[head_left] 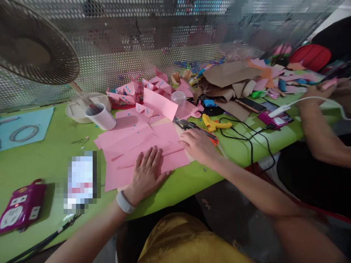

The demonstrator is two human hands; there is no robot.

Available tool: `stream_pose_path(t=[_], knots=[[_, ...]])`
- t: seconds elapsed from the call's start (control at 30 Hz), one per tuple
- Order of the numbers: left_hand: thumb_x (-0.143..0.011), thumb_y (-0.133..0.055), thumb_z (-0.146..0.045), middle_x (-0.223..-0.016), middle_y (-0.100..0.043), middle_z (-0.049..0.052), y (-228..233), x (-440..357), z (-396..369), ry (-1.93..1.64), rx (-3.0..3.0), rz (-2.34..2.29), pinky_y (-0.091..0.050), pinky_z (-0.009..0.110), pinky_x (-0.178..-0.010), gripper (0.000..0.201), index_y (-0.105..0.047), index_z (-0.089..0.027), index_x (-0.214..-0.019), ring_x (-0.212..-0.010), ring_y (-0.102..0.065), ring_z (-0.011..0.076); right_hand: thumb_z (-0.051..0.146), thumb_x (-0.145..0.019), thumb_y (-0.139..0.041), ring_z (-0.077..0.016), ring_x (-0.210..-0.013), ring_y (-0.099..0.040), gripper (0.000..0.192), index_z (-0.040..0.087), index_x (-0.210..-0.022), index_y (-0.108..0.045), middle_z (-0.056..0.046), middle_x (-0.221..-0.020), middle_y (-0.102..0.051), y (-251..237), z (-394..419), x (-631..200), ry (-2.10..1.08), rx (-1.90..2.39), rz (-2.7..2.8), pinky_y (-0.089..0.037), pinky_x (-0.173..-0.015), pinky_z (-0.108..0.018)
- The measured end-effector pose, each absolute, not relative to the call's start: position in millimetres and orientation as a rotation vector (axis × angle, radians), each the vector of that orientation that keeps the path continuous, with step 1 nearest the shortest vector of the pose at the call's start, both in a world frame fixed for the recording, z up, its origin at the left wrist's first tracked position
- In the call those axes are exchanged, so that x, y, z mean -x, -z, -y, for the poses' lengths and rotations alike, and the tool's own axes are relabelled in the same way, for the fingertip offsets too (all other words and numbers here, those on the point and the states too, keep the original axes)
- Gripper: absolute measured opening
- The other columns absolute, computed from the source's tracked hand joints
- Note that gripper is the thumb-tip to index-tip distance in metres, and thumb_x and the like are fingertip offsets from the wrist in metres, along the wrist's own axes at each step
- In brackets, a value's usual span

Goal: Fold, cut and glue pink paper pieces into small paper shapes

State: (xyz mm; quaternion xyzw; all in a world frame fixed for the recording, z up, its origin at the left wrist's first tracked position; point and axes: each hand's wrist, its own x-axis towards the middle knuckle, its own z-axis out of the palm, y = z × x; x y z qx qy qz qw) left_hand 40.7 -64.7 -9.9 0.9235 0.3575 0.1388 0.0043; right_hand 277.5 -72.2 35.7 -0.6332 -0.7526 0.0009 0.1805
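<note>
My left hand (pixel 146 171) lies flat, fingers apart, on a stack of pink paper sheets (pixel 131 140) spread over the green table (pixel 44 160). My right hand (pixel 197 145) rests at the right edge of the same sheets, fingers pressing down on a fold there, beside orange-handled scissors (pixel 204 133). A white band sits on my left wrist. Neither hand grips anything.
A fan (pixel 35 42), a white cup (pixel 102 116), a yellow glue gun (pixel 215 125) with black cable, folded pink pieces with blue dots (pixel 131 91), brown paper (pixel 227 75), a phone (pixel 251 105) and a purple power strip (pixel 20 206) are around. Another person's arm (pixel 318 124) is at right.
</note>
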Motion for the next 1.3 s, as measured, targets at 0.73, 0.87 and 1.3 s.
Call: stream_pose_path(t=[0.73, 0.87, 1.3], knots=[[-0.086, -0.045, -0.047, -0.157, -0.023, 0.021, 11, -40, 67, -0.307, -2.815, -1.18, -0.015, 0.051, -0.117, 0.075, -0.029, -0.006, -0.148, -0.146, -0.018, 0.0319, 0.062, -0.094, -0.03, -0.0311, -0.143, -0.028, 0.08, 0.0, -0.145, -0.036, -0.022, -0.152, -0.032, 14, 95, -217, -0.08, 1.551, 2.43, -0.024, -0.117, -0.049], [-0.085, -0.046, -0.049, -0.157, -0.021, 0.024, 10, -40, 66, -0.252, -2.78, -1.184, -0.016, 0.051, -0.116, 0.078, -0.029, -0.005, -0.147, -0.146, -0.018, 0.0339, 0.059, -0.096, -0.027, -0.0315, -0.143, -0.027, 0.079, -0.002, -0.145, -0.034, -0.022, -0.153, -0.031, 15, 95, -218, -0.076, 1.553, 2.453, -0.024, -0.117, -0.049], [-0.087, -0.042, -0.053, -0.157, -0.02, 0.022, 4, -37, 67, -0.156, -2.774, -1.254, -0.011, 0.056, -0.116, 0.082, -0.024, -0.003, -0.149, -0.146, -0.016, 0.0342, 0.067, -0.093, -0.023, -0.0309, -0.144, -0.025, 0.088, -0.003, -0.146, -0.032, -0.021, -0.154, -0.027, 14, 94, -217, -0.094, 1.6, 2.495, -0.021, -0.118, -0.047]])
